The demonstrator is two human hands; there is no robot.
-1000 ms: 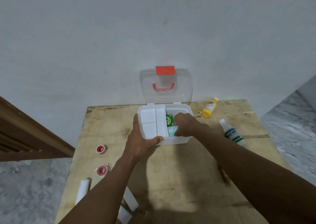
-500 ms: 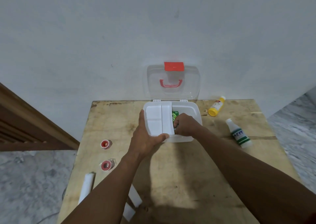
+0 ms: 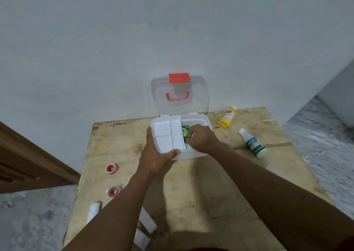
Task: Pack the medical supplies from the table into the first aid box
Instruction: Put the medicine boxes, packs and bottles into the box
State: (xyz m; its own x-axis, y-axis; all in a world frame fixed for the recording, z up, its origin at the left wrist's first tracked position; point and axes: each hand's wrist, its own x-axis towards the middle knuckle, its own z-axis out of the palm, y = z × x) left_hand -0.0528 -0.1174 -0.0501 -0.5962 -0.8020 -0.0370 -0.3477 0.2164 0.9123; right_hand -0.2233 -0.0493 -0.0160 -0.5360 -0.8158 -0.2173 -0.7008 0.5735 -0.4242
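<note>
Left hand point(image 3: 155, 155) clamps first aid box point(image 3: 193, 155) tray; right hand point(image 3: 201, 138) inside box, fingers pinched on green packet point(image 3: 184, 131), print unreadable. Right of it: yellow bottle point(image 3: 228, 117), white bottle point(image 3: 253, 144), green label illegible.

- Wooden table point(image 3: 201, 189) in front of me, bare scuffed and stained top, far edge against the wall.
- First aid box point(image 3: 193, 155) sits at the far middle, lid open and leaning back on the wall.
- Yellow bottle point(image 3: 228, 117) lies on its side just right of the box, near the far edge.
- White bottle with green label point(image 3: 253, 143) lies on its side nearer me, apart from the yellow one.
- Two red tape rolls point(image 3: 111, 168) point(image 3: 113, 191) near the left edge, one behind the other, apart.
- White roll point(image 3: 93, 211) at the near left edge.
- Two white packets point(image 3: 147, 222) point(image 3: 141, 238) beside my left forearm, partly hidden by it.
</note>
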